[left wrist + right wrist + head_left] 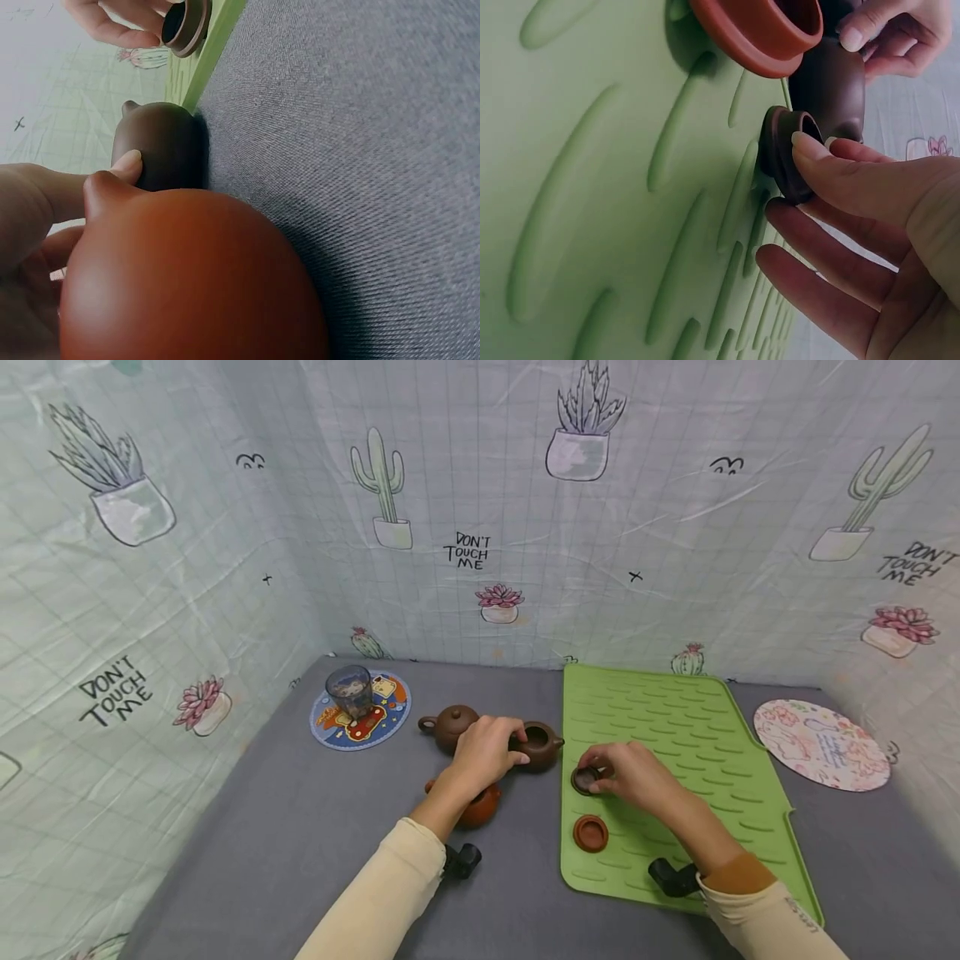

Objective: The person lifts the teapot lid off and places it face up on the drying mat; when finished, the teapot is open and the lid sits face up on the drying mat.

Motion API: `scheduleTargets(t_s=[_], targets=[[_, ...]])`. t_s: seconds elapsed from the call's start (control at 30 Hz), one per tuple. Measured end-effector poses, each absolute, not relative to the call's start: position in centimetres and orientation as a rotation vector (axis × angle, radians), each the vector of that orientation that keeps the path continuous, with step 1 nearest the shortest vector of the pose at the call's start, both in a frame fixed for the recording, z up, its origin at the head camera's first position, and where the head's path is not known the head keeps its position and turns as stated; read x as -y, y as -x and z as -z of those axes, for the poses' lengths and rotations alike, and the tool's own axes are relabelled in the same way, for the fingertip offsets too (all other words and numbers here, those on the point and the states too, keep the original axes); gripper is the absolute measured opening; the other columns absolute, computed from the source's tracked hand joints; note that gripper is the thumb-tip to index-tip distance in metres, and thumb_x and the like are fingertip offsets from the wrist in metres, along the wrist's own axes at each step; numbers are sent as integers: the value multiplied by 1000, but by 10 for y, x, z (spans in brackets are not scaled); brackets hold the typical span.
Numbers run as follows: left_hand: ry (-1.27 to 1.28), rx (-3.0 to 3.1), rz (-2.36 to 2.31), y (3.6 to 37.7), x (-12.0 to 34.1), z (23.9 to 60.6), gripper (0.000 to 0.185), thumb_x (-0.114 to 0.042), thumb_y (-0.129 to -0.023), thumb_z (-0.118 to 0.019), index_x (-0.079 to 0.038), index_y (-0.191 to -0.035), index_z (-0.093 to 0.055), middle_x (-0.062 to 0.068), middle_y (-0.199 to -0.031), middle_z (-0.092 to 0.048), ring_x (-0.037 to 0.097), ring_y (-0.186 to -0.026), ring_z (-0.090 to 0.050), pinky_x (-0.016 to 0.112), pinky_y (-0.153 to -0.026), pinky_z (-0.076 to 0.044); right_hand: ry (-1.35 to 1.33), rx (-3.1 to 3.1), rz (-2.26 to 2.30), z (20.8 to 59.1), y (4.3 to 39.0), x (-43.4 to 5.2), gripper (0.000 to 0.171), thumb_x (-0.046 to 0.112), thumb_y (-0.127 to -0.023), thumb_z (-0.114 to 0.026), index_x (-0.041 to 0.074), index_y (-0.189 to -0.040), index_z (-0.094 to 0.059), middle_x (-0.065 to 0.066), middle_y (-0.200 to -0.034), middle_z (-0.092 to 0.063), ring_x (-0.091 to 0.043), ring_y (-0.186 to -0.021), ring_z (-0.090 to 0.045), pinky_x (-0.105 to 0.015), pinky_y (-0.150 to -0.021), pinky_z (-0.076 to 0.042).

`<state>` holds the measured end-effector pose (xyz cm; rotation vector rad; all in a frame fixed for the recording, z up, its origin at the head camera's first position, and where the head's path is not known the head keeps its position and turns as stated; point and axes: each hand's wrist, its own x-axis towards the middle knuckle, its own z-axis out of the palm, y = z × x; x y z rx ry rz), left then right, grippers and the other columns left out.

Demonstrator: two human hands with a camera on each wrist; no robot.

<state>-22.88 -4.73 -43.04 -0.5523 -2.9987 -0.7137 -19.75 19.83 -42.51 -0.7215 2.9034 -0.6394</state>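
Observation:
My left hand (486, 750) grips a dark brown teapot (543, 760) at its handle side, thumb against the body. The pot has no lid on, and its spout points right toward the mat. With thumb and fingers my right hand (637, 774) pinches a dark brown teapot lid (780, 154), inner side up, close over the green mat's left edge. A reddish-brown lid (591, 833), also upturned, lies nearer on the mat. Under my left forearm stands a reddish-brown teapot (195, 277), partly hidden in the head view. Behind the left hand is another brown teapot (453, 727) with its lid on.
The ridged green mat (660, 710) covers the right part of the grey table (300, 860). At back left, a clear glass (350, 692) stands on a round blue patterned placemat (341, 739). A pink floral placemat (821, 743) lies at far right. Printed cloth hangs behind.

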Motion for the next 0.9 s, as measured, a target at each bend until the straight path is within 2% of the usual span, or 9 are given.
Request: scheduleTargets(t_s=[0.13, 0.3, 0.47, 0.57, 0.73, 0.9], targets=[[556, 3008, 653, 228, 45, 428, 24, -32, -84, -84, -24, -105, -76, 2, -105, -71, 19, -92, -61, 30, -68, -51, 734, -2893, 599, 422, 199, -199, 27, 7, -80, -84, 12, -106, -76, -3, -103, -79, -23, -94, -76, -40, -80, -60], [594, 3070, 572, 232, 47, 424, 25, -35, -85, -83, -24, -107, -75, 1, -107, -69, 20, -101, -60, 34, -73, -53, 746, -2879, 560, 416, 201, -198, 29, 12, -81, -85, 12, -107, -75, -6, -107, -77, -24, -92, -77, -38, -76, -61], [695, 3035, 652, 233, 57, 418, 33, -34, -87, -82, -21, -116, -74, 0, -123, -72, 24, -117, -60, 39, -89, -56, 733, -2930, 471, 404, 202, -195, 32, 21, -85, -84, 12, -113, -74, -8, -112, -77, -29, -98, -75, -40, -74, -61], [708, 2945, 772, 231, 68, 411, 37, -31, -86, -83, -18, -120, -74, 1, -130, -71, 26, -118, -61, 41, -94, -55, 748, -2972, 455, 395, 203, -189, 30, 22, -87, -81, 12, -114, -74, -9, -110, -78, -30, -99, -75, -40, -74, -60], [620, 2827, 831, 227, 92, 397, 38, -27, -83, -86, -18, -118, -75, 3, -127, -72, 26, -116, -61, 43, -99, -52, 791, -3017, 453, 379, 207, -170, 27, 24, -91, -78, 14, -115, -75, -8, -108, -78, -29, -100, -74, -42, -75, -60], [515, 2767, 814, 226, 116, 385, 40, -29, -83, -87, -18, -119, -73, 5, -127, -69, 28, -117, -60, 47, -99, -51, 867, -3020, 468, 367, 213, -140, 30, 29, -92, -77, 14, -118, -74, -8, -115, -77, -28, -105, -73, -44, -82, -60]])
